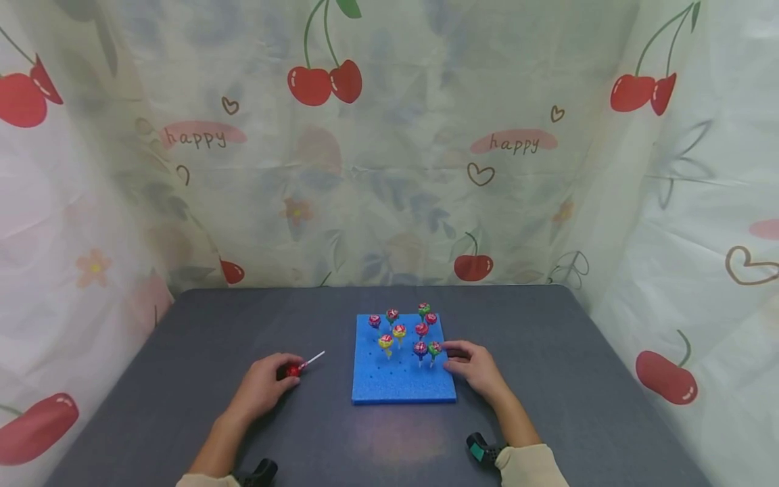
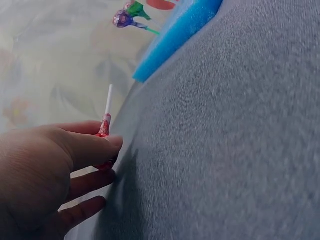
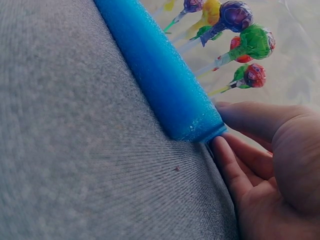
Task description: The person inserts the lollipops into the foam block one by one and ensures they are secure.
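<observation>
My left hand (image 1: pixel 264 385) pinches a red-wrapped lollipop (image 2: pixel 104 165) by its candy head, close over the dark tabletop, left of a blue foam board (image 1: pixel 402 392). The lollipop's white stick (image 2: pixel 109 99) points away from the fingers. At the board's right edge is my right hand (image 1: pixel 477 370), its thumb and fingertips touching the foam at the corner in the right wrist view, fingers fairly straight. Several lollipops stand upright in the board, among them a green one (image 3: pixel 257 41), a purple one (image 3: pixel 235 16) and a yellow one (image 1: pixel 386 341).
Small holes dot the front part of the board. A grey-black cloth (image 1: pixel 292 433) covers the table. Behind and on both sides hangs a pale curtain (image 1: pixel 389 203) printed with cherries. Dark wrist straps (image 1: pixel 483 450) sit at both sleeves.
</observation>
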`<state>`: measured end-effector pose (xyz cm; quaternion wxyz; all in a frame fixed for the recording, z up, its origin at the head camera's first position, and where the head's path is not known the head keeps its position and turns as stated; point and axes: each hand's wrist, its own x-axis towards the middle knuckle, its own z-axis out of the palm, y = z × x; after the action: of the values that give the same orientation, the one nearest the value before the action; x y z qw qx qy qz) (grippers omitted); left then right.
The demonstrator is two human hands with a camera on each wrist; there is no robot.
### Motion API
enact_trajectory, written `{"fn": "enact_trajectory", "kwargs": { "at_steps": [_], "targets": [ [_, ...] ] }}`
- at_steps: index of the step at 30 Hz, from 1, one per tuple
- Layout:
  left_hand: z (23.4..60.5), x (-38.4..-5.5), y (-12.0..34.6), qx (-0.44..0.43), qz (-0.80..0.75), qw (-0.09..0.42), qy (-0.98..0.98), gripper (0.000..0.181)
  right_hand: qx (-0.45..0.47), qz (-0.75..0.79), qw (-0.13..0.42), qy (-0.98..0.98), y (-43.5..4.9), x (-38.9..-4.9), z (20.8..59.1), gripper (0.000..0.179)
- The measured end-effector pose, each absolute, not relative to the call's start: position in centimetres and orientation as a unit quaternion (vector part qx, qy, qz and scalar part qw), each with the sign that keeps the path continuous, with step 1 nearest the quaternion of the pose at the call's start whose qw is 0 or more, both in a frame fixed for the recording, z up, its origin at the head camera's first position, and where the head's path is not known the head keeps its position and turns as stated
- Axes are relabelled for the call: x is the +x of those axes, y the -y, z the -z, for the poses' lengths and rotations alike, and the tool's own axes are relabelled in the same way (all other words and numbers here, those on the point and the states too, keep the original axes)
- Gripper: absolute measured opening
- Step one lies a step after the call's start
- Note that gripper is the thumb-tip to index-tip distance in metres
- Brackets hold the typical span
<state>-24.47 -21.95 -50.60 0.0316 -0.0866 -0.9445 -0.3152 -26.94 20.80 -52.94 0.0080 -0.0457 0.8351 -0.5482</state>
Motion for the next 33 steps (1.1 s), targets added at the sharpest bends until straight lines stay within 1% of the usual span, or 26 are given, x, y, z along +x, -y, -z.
{"fn": "enact_trajectory", "kwargs": {
  "at_steps": [8, 15, 20, 30, 33],
  "targets": [
    [50.3, -24.4, 20.9, -0.105, 0.331, 0.048, 0.936, 0.028, -0.047, 0.555, 0.007, -0.830, -20.8, -27.1, 53.0, 0.034],
    [50.3, -24.2, 19.9, -0.109, 0.358, 0.042, 0.927, 0.025, -0.046, 0.553, 0.005, -0.832, -20.8, -27.0, 53.1, 0.034],
    [50.1, -23.9, 19.0, -0.102, 0.377, 0.040, 0.920, 0.026, -0.047, 0.550, 0.004, -0.834, -20.8, -27.0, 53.1, 0.034],
    [49.7, -23.4, 17.4, -0.108, 0.385, 0.055, 0.915, 0.025, -0.048, 0.548, 0.003, -0.835, -20.8, -27.0, 53.1, 0.034],
    [49.6, -23.3, 16.9, -0.111, 0.386, 0.057, 0.914, 0.029, -0.048, 0.549, 0.003, -0.835, -20.7, -27.0, 52.9, 0.034]
  ]
}}
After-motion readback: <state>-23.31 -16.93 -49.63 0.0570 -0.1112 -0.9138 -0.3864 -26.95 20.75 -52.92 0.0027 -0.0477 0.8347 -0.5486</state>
